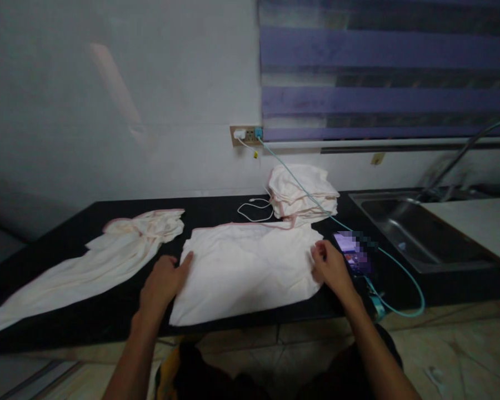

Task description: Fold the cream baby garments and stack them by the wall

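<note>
A white cloth [245, 272] with a pink edge lies folded into a wide rectangle on the black counter in front of me. At its left side, my left hand [164, 280] has the thumb on the edge, with the other fingers curled and partly hidden. My right hand [329, 266] pinches the cloth's right side with bent fingers. Further left, a second white cloth [108, 264] lies loose and crumpled, trailing to the counter's front left. Behind the middle cloth sits a stack of folded white cloths [302, 189] with pink edges.
A lit phone [352, 253] lies right of my right hand, near a teal cable [416, 297] that runs across the stack from the wall socket [246, 135]. A white cable [250, 214] loops behind. A steel sink [416, 239] with a faucet [462, 150] is at right.
</note>
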{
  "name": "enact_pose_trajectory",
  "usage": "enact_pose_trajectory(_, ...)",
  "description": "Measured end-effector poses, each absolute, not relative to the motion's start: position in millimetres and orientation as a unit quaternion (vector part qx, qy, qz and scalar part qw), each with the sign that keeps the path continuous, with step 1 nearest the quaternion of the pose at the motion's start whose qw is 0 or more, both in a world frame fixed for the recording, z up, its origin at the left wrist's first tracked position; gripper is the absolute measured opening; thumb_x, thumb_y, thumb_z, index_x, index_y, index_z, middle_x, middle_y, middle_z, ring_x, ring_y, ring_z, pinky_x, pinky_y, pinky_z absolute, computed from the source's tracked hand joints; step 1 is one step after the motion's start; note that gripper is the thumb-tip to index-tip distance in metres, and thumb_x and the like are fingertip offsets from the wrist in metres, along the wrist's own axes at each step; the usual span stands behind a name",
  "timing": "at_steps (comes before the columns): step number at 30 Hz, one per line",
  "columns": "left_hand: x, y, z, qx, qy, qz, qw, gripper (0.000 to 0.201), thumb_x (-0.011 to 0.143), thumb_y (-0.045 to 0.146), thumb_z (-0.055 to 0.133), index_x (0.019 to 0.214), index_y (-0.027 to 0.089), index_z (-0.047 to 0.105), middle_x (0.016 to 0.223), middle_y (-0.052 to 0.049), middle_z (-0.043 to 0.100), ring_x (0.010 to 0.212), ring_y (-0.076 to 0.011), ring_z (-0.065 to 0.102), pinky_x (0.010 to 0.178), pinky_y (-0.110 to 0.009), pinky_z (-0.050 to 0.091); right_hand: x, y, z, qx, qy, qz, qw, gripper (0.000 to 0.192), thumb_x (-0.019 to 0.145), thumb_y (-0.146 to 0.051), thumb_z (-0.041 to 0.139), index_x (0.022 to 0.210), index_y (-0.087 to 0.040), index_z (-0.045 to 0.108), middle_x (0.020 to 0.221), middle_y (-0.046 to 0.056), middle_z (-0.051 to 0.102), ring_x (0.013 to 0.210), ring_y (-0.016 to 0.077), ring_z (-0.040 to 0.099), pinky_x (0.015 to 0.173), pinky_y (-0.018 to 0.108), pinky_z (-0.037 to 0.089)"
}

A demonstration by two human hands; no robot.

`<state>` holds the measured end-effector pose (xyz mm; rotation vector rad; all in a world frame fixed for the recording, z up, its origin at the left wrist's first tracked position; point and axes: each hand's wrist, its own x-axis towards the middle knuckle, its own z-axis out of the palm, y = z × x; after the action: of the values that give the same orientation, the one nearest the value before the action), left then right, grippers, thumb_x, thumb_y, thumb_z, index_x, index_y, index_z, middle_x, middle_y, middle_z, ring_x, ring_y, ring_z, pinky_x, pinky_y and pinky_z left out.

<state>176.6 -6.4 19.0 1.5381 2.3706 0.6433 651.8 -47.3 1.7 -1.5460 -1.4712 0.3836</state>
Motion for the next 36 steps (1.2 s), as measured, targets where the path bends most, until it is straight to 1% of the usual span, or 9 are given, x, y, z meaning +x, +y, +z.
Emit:
enact_pose_trajectory(3, 173.3, -36.1, 7.7, 0.528, 0.823, 0.134, 0.16, 0.08, 0.081, 0.089, 0.037, 0.095, 0.016, 0.064, 0.102, -0.021, 0.071, 0.099, -0.0412, 0.069, 0.092, -0.05, 0.051, 658.2, -89.4, -12.3, -0.649, -0.625, 0.142, 0.411, 0.029, 0.093, -0.048, 0.06, 0.093, -0.02, 0.068, 0.093, 0.009, 0.07, 0.086, 0.0246, 0.065, 0.084, 0.039, 0.051)
enact_pose_trajectory(7, 178.6, -50.5, -3.4, 0.581, 0.798, 0.086, 0.134, 0.066, 0.085, 0.081, 0.034, 0.083, 0.021, 0.059, 0.091, -0.018, 0.069, 0.095, -0.0394, 0.069, 0.089, -0.048, 0.051, 646.2, -116.5, -20.2, -0.634, -0.658, 0.152, 0.377, 0.026, 0.092, -0.046, 0.064, 0.095, -0.021, 0.072, 0.102, 0.011, 0.07, 0.096, 0.0274, 0.063, 0.092, 0.043, 0.05)
enact_pose_trajectory(12, 190.8, -56.8, -0.6, 0.634, 0.758, 0.133, 0.079, 0.044, 0.094, 0.058, 0.025, 0.086, 0.024, 0.052, 0.093, -0.018, 0.07, 0.094, -0.0353, 0.071, 0.086, -0.043, 0.051, 640.2, -120.0, -11.8, -0.582, -0.651, 0.218, 0.435, 0.021, 0.096, -0.043, 0.061, 0.088, -0.023, 0.065, 0.113, 0.01, 0.071, 0.111, 0.0282, 0.063, 0.102, 0.044, 0.046)
enact_pose_trajectory(16, 193.7, -62.1, 8.6, 0.583, 0.793, 0.158, 0.081, 0.036, 0.096, 0.058, 0.026, 0.086, 0.027, 0.043, 0.077, -0.011, 0.066, 0.082, -0.0363, 0.071, 0.072, -0.041, 0.049, 650.0, -128.1, -11.9, -0.57, -0.583, 0.309, 0.488, 0.03, 0.097, -0.05, 0.06, 0.083, -0.024, 0.051, 0.095, 0.006, 0.072, 0.089, 0.0227, 0.067, 0.081, 0.033, 0.05)
enact_pose_trajectory(19, 193.2, -61.7, 13.7, 0.567, 0.786, 0.221, 0.106, 0.031, 0.095, 0.056, 0.031, 0.084, 0.028, 0.04, 0.073, -0.008, 0.064, 0.082, -0.0345, 0.071, 0.074, -0.04, 0.05, 656.4, -136.3, -15.6, -0.57, -0.547, 0.339, 0.51, 0.036, 0.095, -0.053, 0.062, 0.08, -0.025, 0.044, 0.08, 0.001, 0.068, 0.076, 0.019, 0.064, 0.071, 0.029, 0.047)
enact_pose_trajectory(23, 191.9, -59.4, 14.9, 0.569, 0.772, 0.241, 0.15, 0.031, 0.089, 0.058, 0.038, 0.079, 0.029, 0.041, 0.073, -0.006, 0.062, 0.079, -0.0304, 0.068, 0.075, -0.038, 0.051, 652.0, -139.7, -17.2, -0.617, -0.532, 0.32, 0.484, 0.032, 0.088, -0.053, 0.071, 0.089, -0.024, 0.057, 0.072, -0.002, 0.066, 0.064, 0.0162, 0.059, 0.064, 0.028, 0.044)
enact_pose_trajectory(28, 185.4, -57.7, 9.1, 0.557, 0.776, 0.247, 0.163, 0.033, 0.085, 0.06, 0.041, 0.079, 0.028, 0.045, 0.078, -0.007, 0.063, 0.085, -0.0317, 0.069, 0.082, -0.041, 0.053, 633.6, -129.4, -16.9, -0.636, -0.546, 0.284, 0.466, 0.037, 0.082, -0.039, 0.073, 0.114, -0.022, 0.063, 0.086, 0.003, 0.074, 0.066, 0.0175, 0.063, 0.064, 0.029, 0.047)
enact_pose_trajectory(32, 181.1, -56.0, 6.2, 0.562, 0.768, 0.25, 0.178, 0.035, 0.085, 0.06, 0.041, 0.08, 0.027, 0.049, 0.081, -0.009, 0.066, 0.089, -0.0328, 0.07, 0.086, -0.042, 0.054, 636.1, -127.3, -21.9, -0.647, -0.536, 0.27, 0.47, 0.033, 0.082, -0.038, 0.067, 0.111, -0.021, 0.068, 0.079, 0.002, 0.07, 0.065, 0.0195, 0.063, 0.063, 0.031, 0.047)
enact_pose_trajectory(36, 176.0, -49.9, 1.6, 0.527, 0.785, 0.259, 0.195, 0.043, 0.08, 0.067, 0.049, 0.081, 0.024, 0.057, 0.081, -0.011, 0.07, 0.088, -0.0354, 0.072, 0.083, -0.043, 0.055, 651.7, -139.8, -28.0, -0.676, -0.561, 0.225, 0.423, 0.026, 0.084, -0.039, 0.062, 0.102, -0.023, 0.069, 0.075, 0.002, 0.066, 0.065, 0.0215, 0.063, 0.065, 0.034, 0.048)
